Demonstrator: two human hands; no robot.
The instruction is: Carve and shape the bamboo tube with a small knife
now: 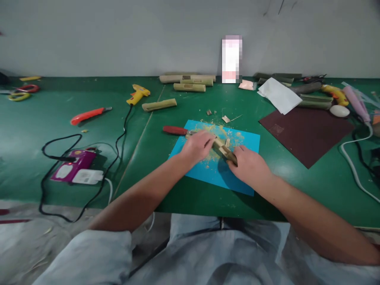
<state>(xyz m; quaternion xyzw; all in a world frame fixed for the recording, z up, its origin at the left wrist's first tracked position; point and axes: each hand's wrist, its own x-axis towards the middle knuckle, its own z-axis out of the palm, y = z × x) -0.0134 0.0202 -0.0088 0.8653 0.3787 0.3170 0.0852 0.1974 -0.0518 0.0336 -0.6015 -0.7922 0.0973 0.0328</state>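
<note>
A short piece of bamboo [223, 149] lies on a blue sheet [237, 178] amid pale shavings. My left hand [197, 145] is closed over its far end, and a red-handled tool [174, 130] sticks out to the left from under that hand. At the near end of the bamboo my right hand [250, 166] grips it with curled fingers.
The green table [44, 130] holds more bamboo sections [190, 82], two yellow glue guns [137, 94], an orange utility knife [87, 115], a purple power strip [74, 165] with black cables, white paper [279, 95], a dark brown sheet [307, 132] and scissors [20, 92].
</note>
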